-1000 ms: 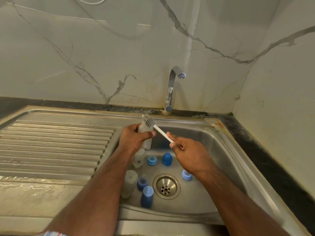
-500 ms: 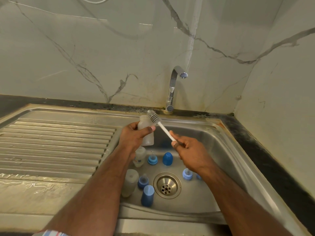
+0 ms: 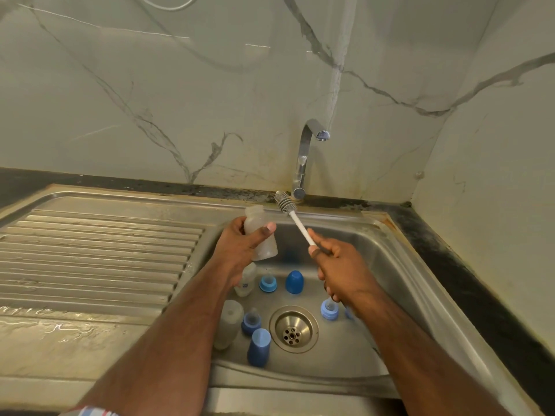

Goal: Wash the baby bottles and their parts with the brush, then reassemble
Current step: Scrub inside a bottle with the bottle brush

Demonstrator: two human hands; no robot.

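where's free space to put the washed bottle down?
The ribbed drainboard left of the basin is bare; so is the basin floor right of the drain, toward the right wall. Crowded: left of the drain and behind it, bottles and blue caps.

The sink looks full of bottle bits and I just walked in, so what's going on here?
A person is washing baby bottles at a steel sink. The left hand grips a clear bottle over the basin, and the right hand holds a bottle brush, its bristle head outside the bottle, beside the bottle's mouth. The tap shows no running water. Two more bottles, blue caps and teat rings lie around the drain.
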